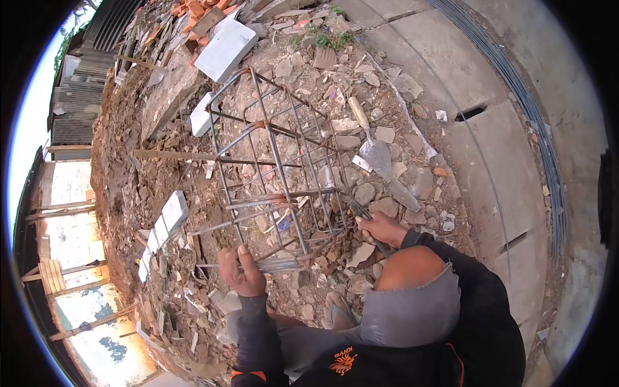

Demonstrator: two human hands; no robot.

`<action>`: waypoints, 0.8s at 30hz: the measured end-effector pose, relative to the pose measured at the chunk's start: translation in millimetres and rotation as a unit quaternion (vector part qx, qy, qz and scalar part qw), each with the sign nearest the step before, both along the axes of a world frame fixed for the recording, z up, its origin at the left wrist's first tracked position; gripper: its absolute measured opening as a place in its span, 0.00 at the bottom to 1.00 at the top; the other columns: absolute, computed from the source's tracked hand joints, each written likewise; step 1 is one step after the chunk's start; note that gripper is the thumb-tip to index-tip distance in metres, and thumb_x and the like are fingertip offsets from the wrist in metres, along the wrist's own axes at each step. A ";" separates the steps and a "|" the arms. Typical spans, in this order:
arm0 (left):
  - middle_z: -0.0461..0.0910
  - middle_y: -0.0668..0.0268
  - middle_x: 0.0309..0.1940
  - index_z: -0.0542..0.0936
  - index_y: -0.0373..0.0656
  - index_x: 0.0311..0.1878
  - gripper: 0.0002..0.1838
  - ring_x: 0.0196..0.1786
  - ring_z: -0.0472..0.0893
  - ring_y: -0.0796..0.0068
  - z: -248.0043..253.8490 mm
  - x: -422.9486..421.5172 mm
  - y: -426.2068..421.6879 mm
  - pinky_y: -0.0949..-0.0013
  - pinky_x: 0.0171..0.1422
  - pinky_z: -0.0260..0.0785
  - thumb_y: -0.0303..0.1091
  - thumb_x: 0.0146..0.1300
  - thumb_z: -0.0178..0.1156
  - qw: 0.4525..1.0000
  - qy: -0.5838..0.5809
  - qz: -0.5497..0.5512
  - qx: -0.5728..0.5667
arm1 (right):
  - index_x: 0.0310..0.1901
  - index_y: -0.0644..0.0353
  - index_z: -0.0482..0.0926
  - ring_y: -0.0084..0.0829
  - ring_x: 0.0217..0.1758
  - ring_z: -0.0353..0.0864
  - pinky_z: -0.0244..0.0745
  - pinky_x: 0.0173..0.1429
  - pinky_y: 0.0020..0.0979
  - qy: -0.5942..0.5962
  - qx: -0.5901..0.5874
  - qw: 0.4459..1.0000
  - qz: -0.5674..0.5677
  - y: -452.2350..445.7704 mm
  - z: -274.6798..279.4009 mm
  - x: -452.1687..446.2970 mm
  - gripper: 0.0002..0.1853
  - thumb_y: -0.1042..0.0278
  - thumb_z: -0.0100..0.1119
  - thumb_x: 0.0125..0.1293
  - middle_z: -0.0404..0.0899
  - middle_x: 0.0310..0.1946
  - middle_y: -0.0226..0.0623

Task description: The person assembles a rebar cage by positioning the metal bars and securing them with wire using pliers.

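Note:
A rebar cage [278,164] of long bars and square stirrups stands over the rubble in front of me. My left hand [243,271] is closed at its near end, around the end of a steel bar, with the thumb pointing up. To the right, my right hand [382,230] grips dark metal pincers [356,208], whose head reaches the near right corner of the cage. The exact contact between their jaws and the bars is too small to make out. Beyond my right hand, a trowel [376,155] with a wooden handle lies on the ground.
Broken stones and soil cover the ground. White blocks [225,50] lie at the far left, near a pile of orange bricks [196,14]. A wooden stick [174,155] extends left of the cage. Long steel bars [516,97] run along the concrete slabs [480,168] on the right.

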State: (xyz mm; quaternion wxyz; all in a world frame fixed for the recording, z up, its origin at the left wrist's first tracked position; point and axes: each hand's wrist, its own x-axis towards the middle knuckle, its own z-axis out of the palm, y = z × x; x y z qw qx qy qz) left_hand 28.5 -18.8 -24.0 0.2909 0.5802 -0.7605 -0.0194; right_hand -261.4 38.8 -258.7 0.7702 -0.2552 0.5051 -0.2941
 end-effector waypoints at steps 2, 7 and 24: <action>0.72 0.57 0.27 0.79 0.35 0.33 0.09 0.31 0.71 0.56 0.4 3.4 8.0 0.56 0.37 0.61 0.27 0.71 0.58 1.000 -0.010 -0.005 0.001 | 0.47 0.61 0.71 0.29 0.24 0.77 0.70 0.29 0.38 0.000 -0.001 1.000 -0.009 14.2 0.8 5.4 0.17 0.53 0.57 0.79 0.77 0.25 0.33; 0.73 0.58 0.27 0.80 0.36 0.34 0.07 0.31 0.72 0.57 -0.6 -11.8 1.7 0.57 0.37 0.61 0.25 0.71 0.57 0.999 -0.014 -0.026 -0.026 | 0.47 0.63 0.70 0.54 0.36 0.85 0.76 0.43 0.54 0.417 -0.231 0.878 0.053 3.8 19.8 -42.3 0.17 0.58 0.62 0.70 0.82 0.30 0.49; 0.72 0.56 0.25 0.81 0.35 0.35 0.07 0.29 0.70 0.55 -2.9 -13.5 3.4 0.55 0.37 0.60 0.25 0.71 0.58 0.998 -0.012 -0.041 -0.055 | 0.39 0.61 0.86 0.51 0.45 0.88 0.77 0.56 0.52 0.541 -0.310 0.755 0.202 -40.6 -7.1 -37.2 0.09 0.64 0.61 0.66 0.87 0.38 0.50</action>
